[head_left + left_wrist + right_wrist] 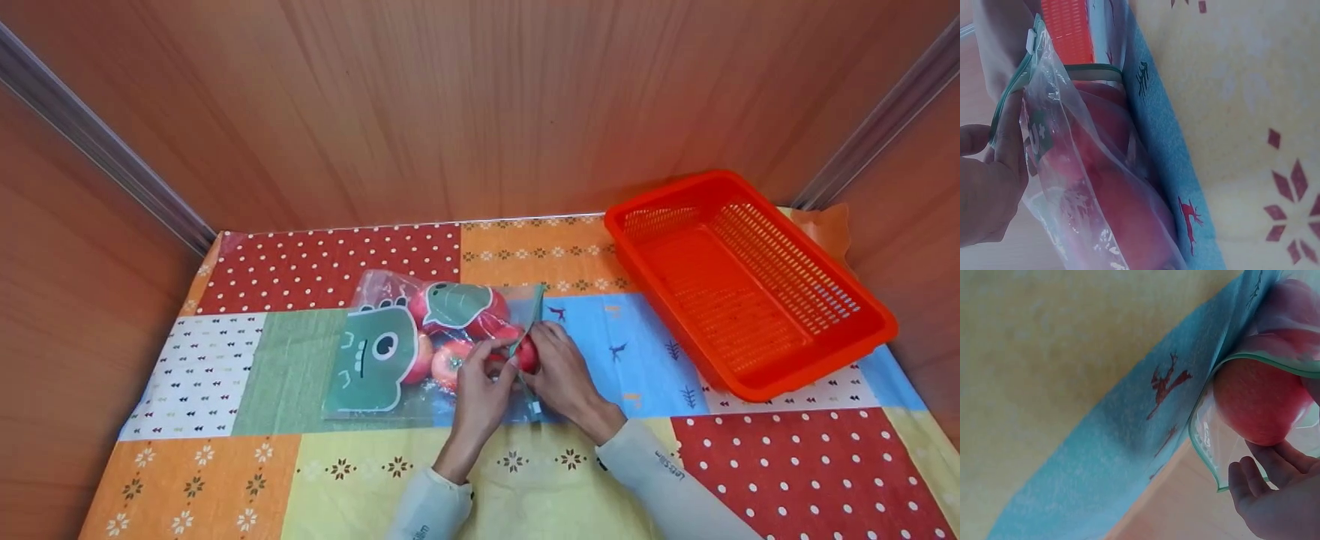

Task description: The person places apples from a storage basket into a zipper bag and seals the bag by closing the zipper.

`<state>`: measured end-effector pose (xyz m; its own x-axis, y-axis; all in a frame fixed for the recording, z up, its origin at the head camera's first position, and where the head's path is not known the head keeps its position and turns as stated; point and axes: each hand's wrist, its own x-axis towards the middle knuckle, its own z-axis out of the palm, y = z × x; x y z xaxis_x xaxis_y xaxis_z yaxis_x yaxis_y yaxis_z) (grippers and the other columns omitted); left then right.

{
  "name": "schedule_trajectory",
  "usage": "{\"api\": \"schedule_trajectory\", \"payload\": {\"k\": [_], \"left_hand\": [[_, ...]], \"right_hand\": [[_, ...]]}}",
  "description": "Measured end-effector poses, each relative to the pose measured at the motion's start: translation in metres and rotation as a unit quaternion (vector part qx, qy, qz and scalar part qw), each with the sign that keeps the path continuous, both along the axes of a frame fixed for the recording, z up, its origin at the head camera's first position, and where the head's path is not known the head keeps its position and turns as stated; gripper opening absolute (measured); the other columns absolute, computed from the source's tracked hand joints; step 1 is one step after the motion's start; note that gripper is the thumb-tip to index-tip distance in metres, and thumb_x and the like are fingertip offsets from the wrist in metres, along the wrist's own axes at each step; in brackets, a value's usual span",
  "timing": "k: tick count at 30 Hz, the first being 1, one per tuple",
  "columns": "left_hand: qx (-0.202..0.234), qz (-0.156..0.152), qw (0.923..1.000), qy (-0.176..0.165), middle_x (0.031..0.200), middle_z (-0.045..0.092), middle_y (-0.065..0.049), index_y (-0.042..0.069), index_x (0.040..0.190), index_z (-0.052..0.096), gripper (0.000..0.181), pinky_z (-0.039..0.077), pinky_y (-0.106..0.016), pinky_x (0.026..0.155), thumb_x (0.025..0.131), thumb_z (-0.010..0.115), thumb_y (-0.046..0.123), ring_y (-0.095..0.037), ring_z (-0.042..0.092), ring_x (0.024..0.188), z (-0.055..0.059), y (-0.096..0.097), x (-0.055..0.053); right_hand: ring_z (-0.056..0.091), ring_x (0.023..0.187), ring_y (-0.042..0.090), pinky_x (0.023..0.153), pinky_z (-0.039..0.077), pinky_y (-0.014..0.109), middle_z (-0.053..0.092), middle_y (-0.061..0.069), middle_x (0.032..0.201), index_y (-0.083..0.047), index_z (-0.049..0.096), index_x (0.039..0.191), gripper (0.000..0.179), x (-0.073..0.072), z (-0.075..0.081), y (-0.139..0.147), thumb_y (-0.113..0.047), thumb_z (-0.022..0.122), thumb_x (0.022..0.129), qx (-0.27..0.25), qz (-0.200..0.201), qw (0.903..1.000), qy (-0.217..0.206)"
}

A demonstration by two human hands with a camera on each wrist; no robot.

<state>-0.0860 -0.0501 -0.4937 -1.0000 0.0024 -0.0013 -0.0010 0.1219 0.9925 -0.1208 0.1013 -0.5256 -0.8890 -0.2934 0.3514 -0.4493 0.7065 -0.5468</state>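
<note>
A clear zip bag (442, 412) with a green one-eyed cartoon print lies flat with several red apples (450, 360) inside. My left hand (482, 386) pinches its green-edged mouth between thumb and fingers; in the left wrist view the zip edge (1000, 109) passes between them. At the parted mouth, my right hand (562, 367) holds another red apple (1264, 402). In the right wrist view its fingertips (1266, 453) press on that apple's underside, while the green rim curves around the fruit. A white slider (535, 407) sits near the zip's close end.
An orange-red plastic basket (750, 390) with slotted sides stands at the right, its inside bare. Patchwork cloth (285, 375) covers the table. Wood-look panels (480, 112) rise behind and on both sides.
</note>
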Motion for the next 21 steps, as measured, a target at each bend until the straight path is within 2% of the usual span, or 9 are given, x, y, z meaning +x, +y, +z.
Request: {"api": "schedule_trajectory", "payload": {"k": [6, 15, 21], "left_hand": [[0.003, 0.000, 1.0000, 0.006, 0.112, 0.065, -0.014, 0.004, 0.129, 0.069, 0.030, 0.062, -0.026, 0.071, 0.099, 0.070, 0.000, -0.022, 0.070, 0.080, 0.0003, -0.0006, -0.0002], [0.007, -0.001, 1.0000, 0.002, 0.111, 0.066, -0.014, 0.003, 0.130, 0.068, 0.031, 0.062, -0.026, 0.071, 0.098, 0.070, 0.000, -0.023, 0.069, 0.082, -0.0029, -0.0013, 0.0000], [0.010, 0.006, 0.9999, -0.006, 0.110, 0.065, -0.012, 0.005, 0.130, 0.069, 0.032, 0.063, -0.028, 0.072, 0.098, 0.070, 0.000, -0.023, 0.069, 0.082, -0.0034, -0.0010, 0.0024]], "right_hand": [[0.058, 0.126, 0.037, 0.107, 0.053, 0.053, 0.069, 0.017, 0.132, 0.001, 0.064, 0.136, 0.062, -0.0018, -0.0035, -0.0037, 0.004, 0.088, 0.079, -0.013, 0.009, 0.9998, -0.015], [0.055, 0.132, 0.039, 0.109, 0.050, 0.058, 0.066, 0.016, 0.139, -0.003, 0.064, 0.138, 0.063, -0.0026, -0.0021, -0.0081, 0.002, 0.088, 0.081, -0.011, 0.003, 0.9983, -0.057], [0.053, 0.135, 0.040, 0.112, 0.048, 0.058, 0.065, 0.018, 0.141, -0.001, 0.061, 0.141, 0.066, -0.0011, -0.0025, -0.0103, 0.003, 0.087, 0.081, -0.006, 0.003, 0.9978, -0.065]]}}
